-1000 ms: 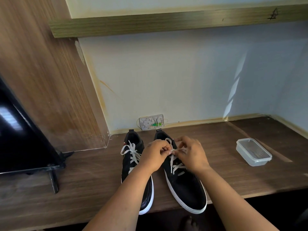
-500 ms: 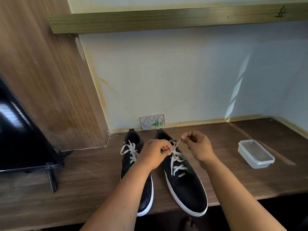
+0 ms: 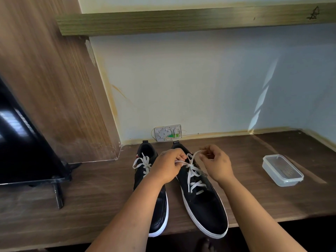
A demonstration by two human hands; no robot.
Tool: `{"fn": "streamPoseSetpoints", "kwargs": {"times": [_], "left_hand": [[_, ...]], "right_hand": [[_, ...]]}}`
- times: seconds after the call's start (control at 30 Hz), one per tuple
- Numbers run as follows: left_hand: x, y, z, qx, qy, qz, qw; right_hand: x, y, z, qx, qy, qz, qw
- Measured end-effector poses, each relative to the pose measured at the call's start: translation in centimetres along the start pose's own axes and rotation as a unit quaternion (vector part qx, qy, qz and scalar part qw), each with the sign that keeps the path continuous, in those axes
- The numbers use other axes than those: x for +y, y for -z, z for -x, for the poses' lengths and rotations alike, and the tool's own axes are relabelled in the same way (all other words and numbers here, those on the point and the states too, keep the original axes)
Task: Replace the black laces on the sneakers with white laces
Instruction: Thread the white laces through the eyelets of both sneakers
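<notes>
On the counter [image 3: 72,206], the right sneaker [image 3: 201,202] sits at 3 o'clock of the left sneaker [image 3: 156,197], both already wearing white laces [image 3: 193,176]. Each grip pinches a lace end, the left hand [image 3: 168,167] and right hand [image 3: 217,164] pulling apart, probably to cinch a knot. Fingers hide the knot itself, and no black laces show.

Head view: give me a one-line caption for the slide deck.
Both hands, left hand and right hand, pull white lace ends apart over the right sneaker on a wooden desk.
</notes>
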State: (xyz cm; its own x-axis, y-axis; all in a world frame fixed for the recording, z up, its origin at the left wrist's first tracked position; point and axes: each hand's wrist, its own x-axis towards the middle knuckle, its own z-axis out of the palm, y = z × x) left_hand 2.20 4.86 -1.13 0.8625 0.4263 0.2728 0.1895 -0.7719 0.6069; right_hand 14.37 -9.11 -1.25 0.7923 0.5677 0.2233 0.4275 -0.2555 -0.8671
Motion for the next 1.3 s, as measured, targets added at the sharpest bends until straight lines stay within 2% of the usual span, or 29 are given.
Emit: {"fn": "streamPoseSetpoints", "kwargs": {"times": [0.03,0.1,0.17,0.23,0.3,0.5,0.67,0.87,0.97,1.07,1.3], "left_hand": [[-0.1,0.0,0.0,-0.002,-0.002,-0.005,1.0],[-0.1,0.0,0.0,0.0,-0.007,-0.03,1.0],[-0.2,-0.2,0.1,0.004,-0.006,-0.052,0.999],[-0.2,-0.3,0.1,0.009,-0.002,-0.058,0.998],[-0.3,-0.4,0.1,0.012,-0.002,-0.063,0.998],[-0.1,-0.1,0.6,0.012,-0.006,-0.079,0.997],[-0.1,0.1,0.5,0.021,-0.015,-0.073,0.997],[0.4,-0.1,0.6,0.039,-0.037,-0.091,0.994],[0.8,0.0,0.8,0.05,-0.047,-0.109,0.992],[0.7,0.6,1.0,0.07,-0.042,-0.116,0.99],[0.4,0.8,1.3,0.019,-0.021,-0.107,0.994]], "right_hand": [[0.0,0.6,0.3,-0.026,0.025,0.013,0.999],[0.0,1.5,0.9,-0.139,0.068,0.066,0.986],[-0.1,1.9,1.7,-0.203,0.081,0.173,0.96],[0.0,1.8,2.1,-0.176,0.103,0.23,0.952],[-0.1,1.6,2.3,-0.158,0.116,0.227,0.954],[-0.3,2.3,2.3,-0.209,0.083,0.209,0.952],[0.0,1.3,2.0,-0.072,0.107,0.136,0.982],[0.3,-0.4,2.1,-0.044,0.142,0.21,0.966],[0.4,-0.4,2.5,-0.039,0.151,0.288,0.945],[0.5,0.2,2.6,-0.039,0.118,0.331,0.935],[1.0,0.8,2.5,-0.051,0.101,0.29,0.95]]}}
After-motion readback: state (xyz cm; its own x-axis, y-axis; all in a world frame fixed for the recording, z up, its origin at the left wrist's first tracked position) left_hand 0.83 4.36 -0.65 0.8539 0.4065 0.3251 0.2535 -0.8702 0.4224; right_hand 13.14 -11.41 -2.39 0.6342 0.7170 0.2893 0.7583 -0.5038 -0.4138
